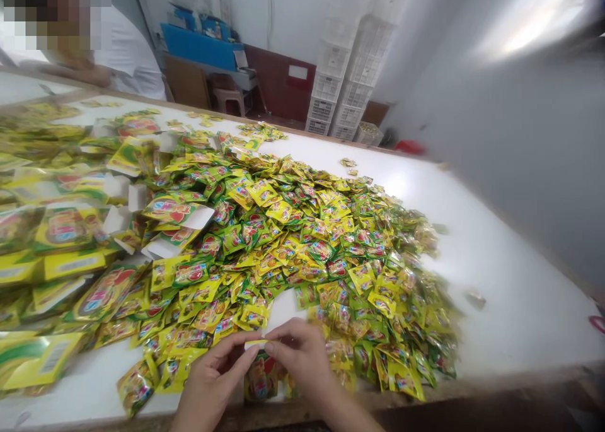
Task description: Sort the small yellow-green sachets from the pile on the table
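A big heap of small yellow and green sachets point(302, 243) covers the white table point(496, 274). At the near edge my left hand point(210, 381) and my right hand point(305, 356) meet over a small yellow carton point(259, 372). The fingertips of both hands pinch its white top flap, so both hands are closed on it. The carton's lower part is partly hidden by my fingers.
Open printed cartons point(66, 230) lie piled on the left of the table. A person in white point(118, 53) stands at the far left corner. White crates point(345, 85) are stacked by the back wall. A grey wall runs along the right side.
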The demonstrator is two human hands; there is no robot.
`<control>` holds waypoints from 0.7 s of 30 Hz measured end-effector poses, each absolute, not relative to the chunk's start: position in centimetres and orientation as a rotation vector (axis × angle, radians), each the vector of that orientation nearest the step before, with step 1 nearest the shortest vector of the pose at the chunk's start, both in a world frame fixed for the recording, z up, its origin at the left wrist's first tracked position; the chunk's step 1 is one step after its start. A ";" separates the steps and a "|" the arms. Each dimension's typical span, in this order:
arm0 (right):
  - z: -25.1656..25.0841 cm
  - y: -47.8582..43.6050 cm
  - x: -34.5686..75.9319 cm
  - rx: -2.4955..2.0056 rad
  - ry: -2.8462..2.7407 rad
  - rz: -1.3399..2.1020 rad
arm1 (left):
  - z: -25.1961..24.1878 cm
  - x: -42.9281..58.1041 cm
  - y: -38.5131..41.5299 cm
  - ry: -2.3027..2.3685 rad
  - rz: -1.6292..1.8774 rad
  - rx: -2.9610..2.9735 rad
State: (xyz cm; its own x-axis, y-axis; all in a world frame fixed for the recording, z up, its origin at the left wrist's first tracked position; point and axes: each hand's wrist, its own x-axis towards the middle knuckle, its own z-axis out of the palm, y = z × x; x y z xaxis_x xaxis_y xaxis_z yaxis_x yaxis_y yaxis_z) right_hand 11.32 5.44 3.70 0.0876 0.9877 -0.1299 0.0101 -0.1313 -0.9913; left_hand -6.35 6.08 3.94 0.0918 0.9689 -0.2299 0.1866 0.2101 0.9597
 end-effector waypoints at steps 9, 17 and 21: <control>3.5 4.3 12.2 -1.198 -1.315 1.023 | 1.7 -8.0 5.9 1.284 0.862 1.682; 3.4 3.0 12.5 -1.105 -1.571 0.817 | 1.6 -8.0 4.6 1.298 0.890 1.759; 3.6 3.2 12.5 -1.152 -1.590 0.867 | 1.7 -7.8 4.5 1.356 0.890 1.673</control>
